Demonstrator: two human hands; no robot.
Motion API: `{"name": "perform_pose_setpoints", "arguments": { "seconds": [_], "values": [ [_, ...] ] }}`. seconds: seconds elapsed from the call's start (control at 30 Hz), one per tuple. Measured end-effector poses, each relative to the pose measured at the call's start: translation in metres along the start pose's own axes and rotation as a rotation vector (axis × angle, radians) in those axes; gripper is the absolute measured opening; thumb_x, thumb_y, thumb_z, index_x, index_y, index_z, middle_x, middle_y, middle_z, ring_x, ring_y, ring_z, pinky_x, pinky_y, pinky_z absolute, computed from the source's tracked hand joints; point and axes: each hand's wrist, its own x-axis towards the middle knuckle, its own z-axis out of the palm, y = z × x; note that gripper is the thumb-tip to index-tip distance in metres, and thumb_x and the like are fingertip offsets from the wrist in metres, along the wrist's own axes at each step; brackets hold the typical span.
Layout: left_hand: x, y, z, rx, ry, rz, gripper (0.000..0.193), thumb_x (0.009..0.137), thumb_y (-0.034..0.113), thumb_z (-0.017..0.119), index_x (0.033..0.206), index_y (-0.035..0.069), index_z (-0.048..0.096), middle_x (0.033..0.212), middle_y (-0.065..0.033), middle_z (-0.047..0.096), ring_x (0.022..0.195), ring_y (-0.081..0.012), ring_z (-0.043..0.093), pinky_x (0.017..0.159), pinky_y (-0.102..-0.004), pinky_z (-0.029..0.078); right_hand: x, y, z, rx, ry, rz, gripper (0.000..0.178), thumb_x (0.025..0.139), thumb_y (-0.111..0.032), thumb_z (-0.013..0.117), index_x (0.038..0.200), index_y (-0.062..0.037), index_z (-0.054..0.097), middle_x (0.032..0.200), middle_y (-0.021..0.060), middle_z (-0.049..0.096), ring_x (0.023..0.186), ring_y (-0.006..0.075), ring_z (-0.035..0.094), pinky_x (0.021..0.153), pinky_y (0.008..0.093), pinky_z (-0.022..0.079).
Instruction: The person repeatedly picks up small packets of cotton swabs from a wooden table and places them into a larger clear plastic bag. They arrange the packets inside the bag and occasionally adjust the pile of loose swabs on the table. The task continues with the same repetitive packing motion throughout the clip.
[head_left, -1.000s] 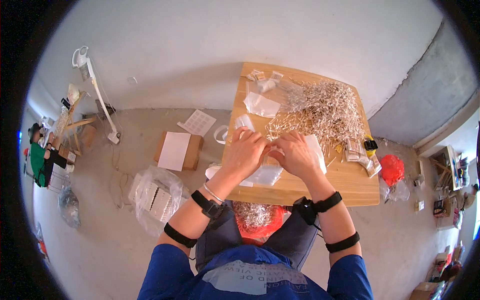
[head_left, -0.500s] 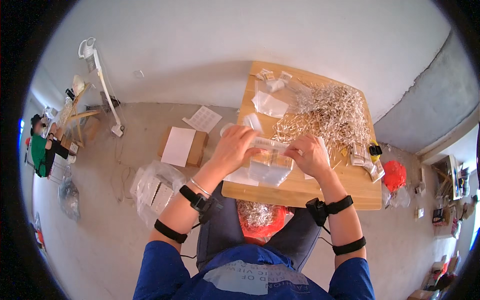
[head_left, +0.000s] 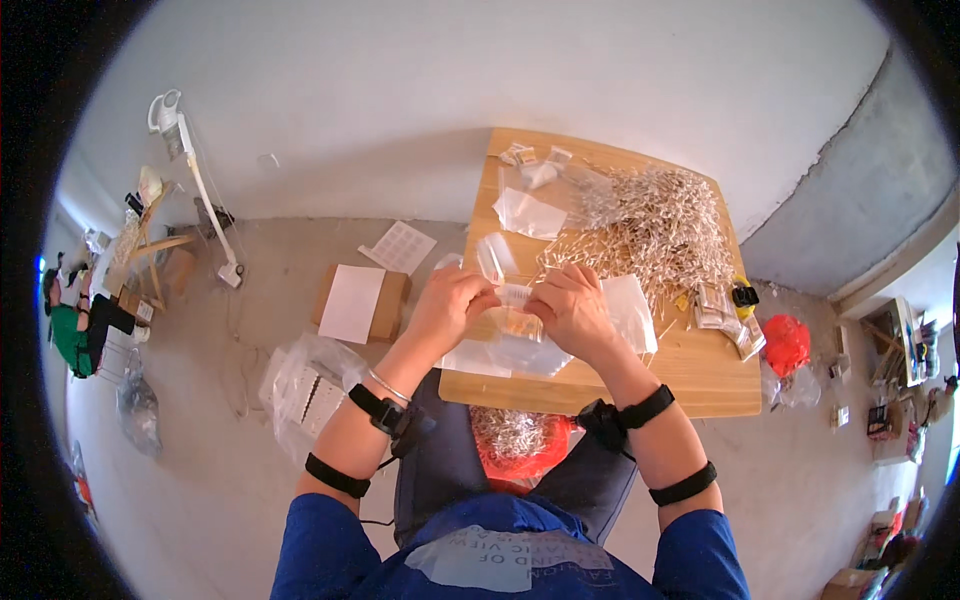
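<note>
Over the near part of the wooden table, my left hand point(head_left: 455, 300) and my right hand point(head_left: 572, 308) pinch the upper edge of a clear plastic bag point(head_left: 532, 352) from both sides. A printed strip runs along that edge, and tan sticks show faintly inside the bag. Both hands are closed, fingertips close together. Just beyond them lies a curled piece of clear plastic point(head_left: 495, 258). A large loose pile of cotton swabs point(head_left: 670, 225) covers the table's far right. Beside my right hand is a white sheet or flat bag point(head_left: 630, 312).
Small filled packs point(head_left: 714, 305) and a black-and-yellow object point(head_left: 746, 297) sit at the table's right edge. A red bag of swabs point(head_left: 520, 440) is between my legs. Left on the floor are a cardboard box point(head_left: 393, 308) and a plastic-wrapped bundle point(head_left: 315, 390). Another person point(head_left: 75, 330) sits far left.
My hands have come closer together along the bag's upper edge, the right one moving left. The white sheet beside my right hand is now more exposed. The view has shifted slightly.
</note>
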Motion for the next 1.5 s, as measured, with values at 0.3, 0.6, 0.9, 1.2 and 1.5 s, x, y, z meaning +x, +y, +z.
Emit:
{"name": "perform_pose_setpoints", "arguments": {
  "seconds": [0.3, 0.6, 0.9, 1.2, 1.5],
  "values": [
    [0.006, 0.01, 0.0, -0.035, 0.219, 0.033, 0.014, 0.073, 0.014, 0.074, 0.072, 0.004, 0.064, 0.069, -0.0081, 0.057, 0.075, -0.0259, 0.055, 0.067, -0.0377, 0.044, -0.041, 0.048, -0.033, 0.13, 0.058, 0.153, 0.005, 0.073, -0.012, 0.07, 0.072, -0.0092, 0.066, 0.071, 0.0065, 0.057, 0.078, 0.0282, 0.054, 0.076, 0.0388, 0.044],
    [0.001, 0.003, 0.004, -0.053, 0.0, -0.147, 0.012, 0.072, 0.01, 0.075, 0.074, 0.004, 0.064, 0.071, -0.0088, 0.058, 0.074, -0.0274, 0.054, 0.066, -0.0383, 0.045, -0.042, 0.045, -0.035, 0.148, 0.045, 0.188, 0.005, 0.073, -0.014, 0.071, 0.074, -0.0104, 0.067, 0.071, 0.007, 0.057, 0.079, 0.0271, 0.054, 0.073, 0.0384, 0.044],
    [0.008, 0.024, 0.001, 0.136, 0.175, 0.015, 0.021, 0.072, 0.025, 0.077, 0.079, 0.008, 0.067, 0.075, -0.005, 0.06, 0.079, -0.0242, 0.057, 0.075, -0.0373, 0.044, -0.03, 0.024, -0.034, 0.015, 0.102, 0.118, 0.013, 0.074, -0.022, 0.071, 0.08, -0.0105, 0.069, 0.087, 0.0021, 0.062, 0.089, 0.0247, 0.054, 0.084, 0.0381, 0.042],
    [0.007, 0.017, 0.014, 0.086, -0.001, 0.043, 0.013, 0.073, 0.019, 0.073, 0.079, 0.009, 0.067, 0.076, -0.0053, 0.061, 0.078, -0.0265, 0.058, 0.075, -0.0383, 0.044, -0.018, 0.018, -0.026, 0.045, -0.089, 0.135, 0.011, 0.076, -0.02, 0.069, 0.077, -0.01, 0.066, 0.082, 0.0036, 0.059, 0.09, 0.0256, 0.055, 0.084, 0.0392, 0.042],
    [0.012, 0.018, 0.015, 0.0, -0.056, -0.005, 0.02, 0.075, 0.019, 0.073, 0.079, 0.005, 0.059, 0.075, -0.0098, 0.06, 0.074, -0.0288, 0.059, 0.068, -0.0408, 0.047, -0.028, 0.034, -0.034, 0.205, -0.029, 0.19, 0.007, 0.078, -0.01, 0.065, 0.076, -0.0033, 0.063, 0.078, 0.0127, 0.058, 0.08, 0.0333, 0.056, 0.073, 0.0414, 0.045]
  ]
}}
